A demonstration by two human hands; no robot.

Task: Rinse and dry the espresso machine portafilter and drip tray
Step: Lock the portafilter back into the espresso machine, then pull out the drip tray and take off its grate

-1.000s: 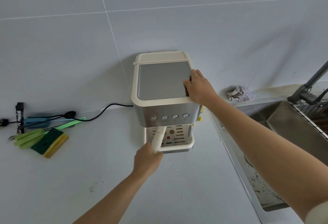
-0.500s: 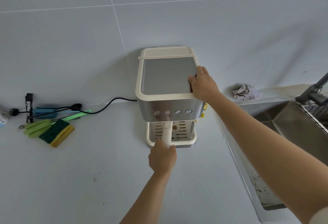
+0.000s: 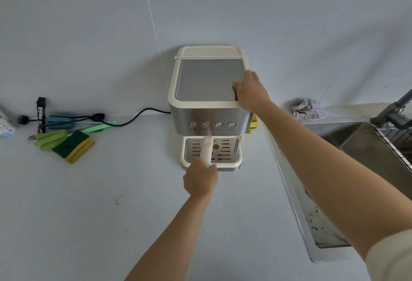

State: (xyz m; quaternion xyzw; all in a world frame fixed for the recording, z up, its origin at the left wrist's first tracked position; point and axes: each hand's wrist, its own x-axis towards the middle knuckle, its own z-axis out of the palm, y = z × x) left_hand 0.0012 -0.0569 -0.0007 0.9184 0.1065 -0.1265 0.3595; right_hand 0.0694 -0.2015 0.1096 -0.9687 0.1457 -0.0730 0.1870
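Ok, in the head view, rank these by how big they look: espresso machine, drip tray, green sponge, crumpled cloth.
1. espresso machine
2. drip tray
3. green sponge and crumpled cloth look about alike; the cloth lies farther from the camera, so I leave them unranked.

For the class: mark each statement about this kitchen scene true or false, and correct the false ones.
1. The left hand grips the portafilter handle. True.
2. The right hand holds the cloth. False: it rests on the top right corner of the espresso machine; the cloth lies on the ledge behind the sink.
3. The drip tray lies in the sink. False: it sits at the machine's base.
4. A green and yellow sponge lies on the counter, left of the machine. True.
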